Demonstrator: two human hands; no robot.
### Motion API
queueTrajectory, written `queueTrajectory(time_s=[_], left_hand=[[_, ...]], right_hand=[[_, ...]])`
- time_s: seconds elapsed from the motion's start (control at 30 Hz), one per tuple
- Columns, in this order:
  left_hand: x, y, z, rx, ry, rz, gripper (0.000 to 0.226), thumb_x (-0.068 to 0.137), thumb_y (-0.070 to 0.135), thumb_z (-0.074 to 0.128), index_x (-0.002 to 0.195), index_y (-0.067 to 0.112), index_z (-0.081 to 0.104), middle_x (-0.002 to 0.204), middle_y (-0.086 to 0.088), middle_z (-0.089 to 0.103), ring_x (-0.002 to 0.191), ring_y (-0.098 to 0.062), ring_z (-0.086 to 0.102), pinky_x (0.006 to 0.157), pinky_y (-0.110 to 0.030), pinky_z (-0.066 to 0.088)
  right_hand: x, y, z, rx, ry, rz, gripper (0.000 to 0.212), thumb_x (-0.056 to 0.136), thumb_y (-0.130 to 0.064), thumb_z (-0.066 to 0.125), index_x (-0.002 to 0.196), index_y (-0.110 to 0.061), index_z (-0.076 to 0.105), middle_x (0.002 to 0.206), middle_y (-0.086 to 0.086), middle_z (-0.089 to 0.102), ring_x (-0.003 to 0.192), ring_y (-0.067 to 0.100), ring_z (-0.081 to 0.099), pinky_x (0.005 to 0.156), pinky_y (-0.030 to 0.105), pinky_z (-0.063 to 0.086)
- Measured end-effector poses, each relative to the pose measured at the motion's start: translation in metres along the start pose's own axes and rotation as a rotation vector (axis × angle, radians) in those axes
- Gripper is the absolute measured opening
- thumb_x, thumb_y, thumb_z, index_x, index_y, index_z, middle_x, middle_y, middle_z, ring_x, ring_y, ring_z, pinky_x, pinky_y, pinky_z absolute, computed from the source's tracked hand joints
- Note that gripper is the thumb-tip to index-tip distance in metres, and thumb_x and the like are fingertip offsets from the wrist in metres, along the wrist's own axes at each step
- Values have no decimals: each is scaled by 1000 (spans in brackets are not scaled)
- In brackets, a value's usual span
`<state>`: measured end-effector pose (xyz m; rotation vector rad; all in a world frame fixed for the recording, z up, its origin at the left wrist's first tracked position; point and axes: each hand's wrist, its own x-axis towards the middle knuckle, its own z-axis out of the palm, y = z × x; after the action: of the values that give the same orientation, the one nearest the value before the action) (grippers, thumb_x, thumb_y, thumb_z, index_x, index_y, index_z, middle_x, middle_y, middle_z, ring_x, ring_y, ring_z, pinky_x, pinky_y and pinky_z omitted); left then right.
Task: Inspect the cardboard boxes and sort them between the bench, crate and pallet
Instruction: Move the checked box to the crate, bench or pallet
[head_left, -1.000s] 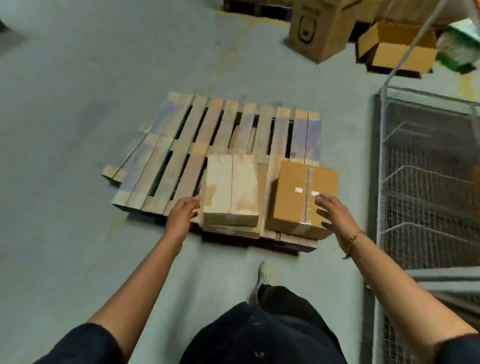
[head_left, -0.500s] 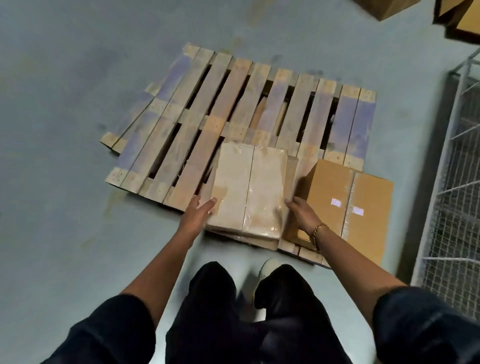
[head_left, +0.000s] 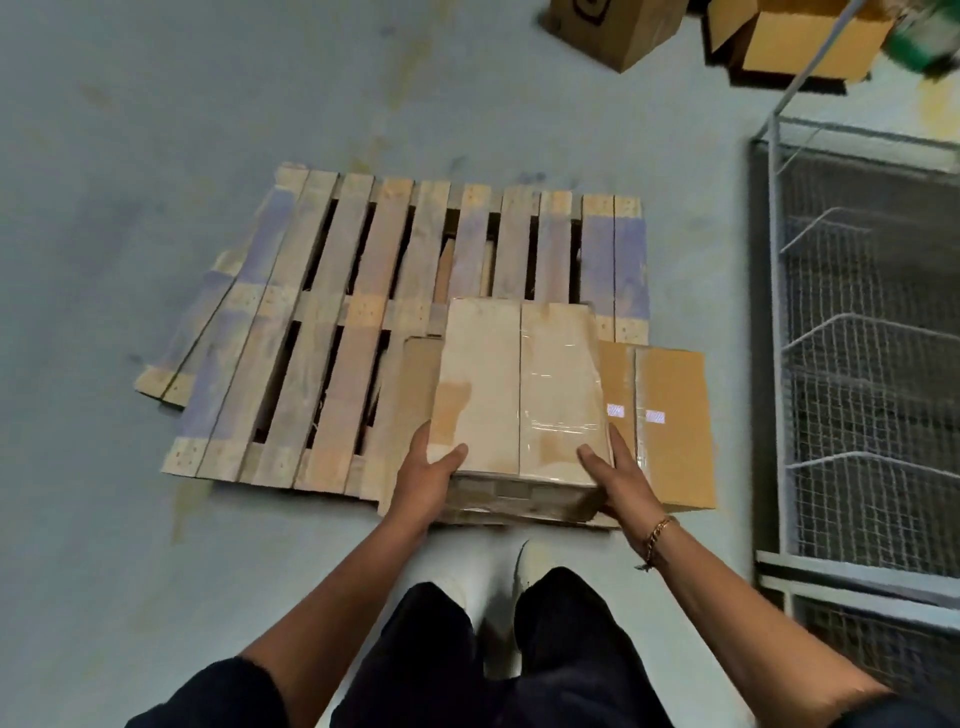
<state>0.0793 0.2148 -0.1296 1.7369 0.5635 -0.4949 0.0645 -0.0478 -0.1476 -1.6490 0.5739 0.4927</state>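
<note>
A pale taped cardboard box (head_left: 519, 384) is held over the near right part of the wooden pallet (head_left: 363, 322). My left hand (head_left: 423, 480) grips its near left corner, thumb on top. My right hand (head_left: 618, 478) grips its near right corner, thumb on top as well. Under it lies a flat piece of cardboard (head_left: 415, 374). A brown cardboard box (head_left: 670, 421) with two small white labels sits on the pallet just to the right, partly hidden by the pale box.
A white wire-mesh crate (head_left: 862, 364) stands on the right. Against the far wall are a large brown box (head_left: 618, 26) and an open box (head_left: 800, 41). Grey floor surrounds the pallet. My legs and a shoe are below.
Both hands have closed on the pale box's near corners. The box now looks raised and shifted right, overlapping the brown box. The camera has tilted up.
</note>
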Motion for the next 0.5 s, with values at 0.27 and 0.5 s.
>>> queueTrajectory(time_s=[0.27, 0.5], left_hand=[[-95, 149, 129, 75, -290, 327, 57, 100, 34, 66, 151, 41, 42, 138, 17, 55, 131, -12, 50, 108, -28, 37], [-179, 242, 300, 126, -514, 565, 52, 101, 32, 64, 150, 35, 47, 127, 20, 62, 119, -10, 57, 95, -26, 43]], right_hand=[[-144, -64, -161, 195, 396, -226, 77, 89, -56, 67, 155, -41, 31, 151, -16, 45, 135, 9, 46, 115, 32, 37], [-241, -66, -335, 165, 741, -365, 69, 99, -35, 61, 158, -29, 26, 139, -21, 41, 130, 5, 39, 108, 27, 31]])
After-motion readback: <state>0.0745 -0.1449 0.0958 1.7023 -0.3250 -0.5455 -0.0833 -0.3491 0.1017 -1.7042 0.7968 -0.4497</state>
